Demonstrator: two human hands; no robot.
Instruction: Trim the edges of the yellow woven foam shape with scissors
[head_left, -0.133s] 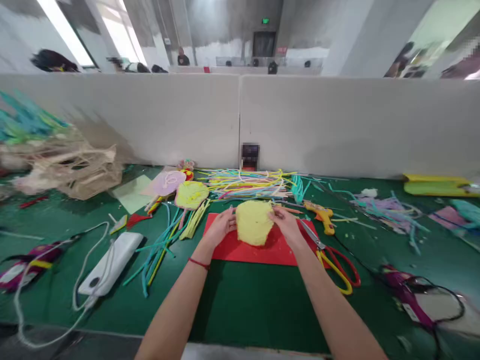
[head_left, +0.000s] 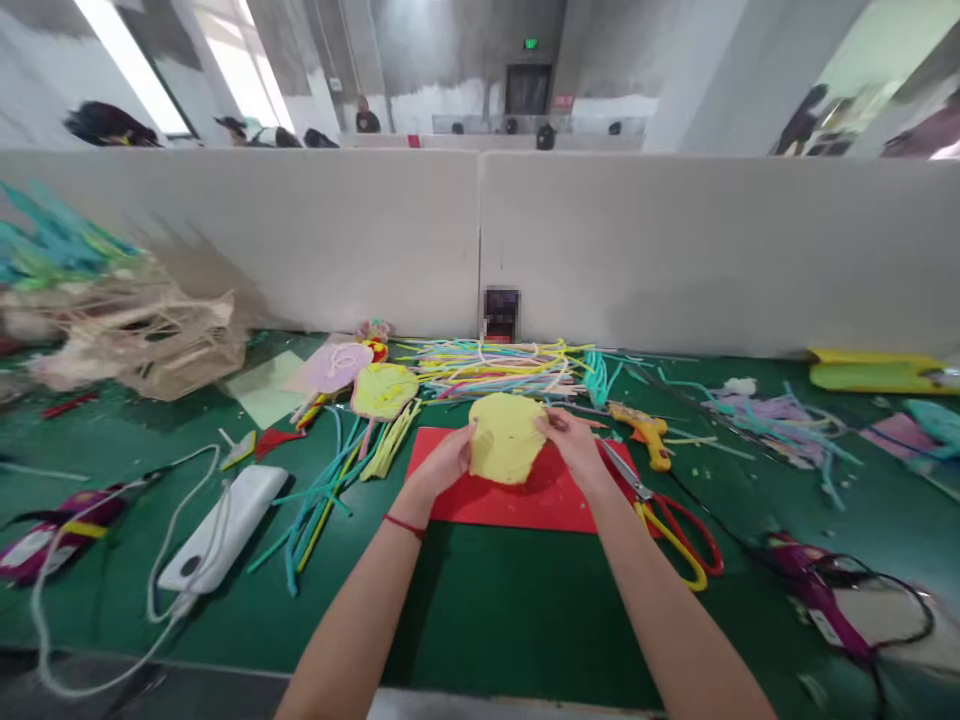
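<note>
Both my hands hold a round yellow fuzzy disc point(head_left: 506, 438) just above a red sheet point(head_left: 487, 500) on the green table. My left hand point(head_left: 444, 462) grips the disc's left edge, fingers curled behind it. My right hand point(head_left: 574, 442) pinches its right edge. The disc is tilted up toward me. A red string is tied round my left wrist.
Behind the sheet lies a heap of coloured pipe cleaners point(head_left: 495, 365). A yellow glue gun point(head_left: 637, 428) and red-and-yellow scissors point(head_left: 675, 535) lie to the right. A white power bank point(head_left: 225, 525) with cable and finished fuzzy shapes point(head_left: 382, 390) sit to the left. A grey partition point(head_left: 480, 240) closes the back.
The yellow disc has risen slightly off the red sheet and tilted up; my left hand has slid further under its left edge.
</note>
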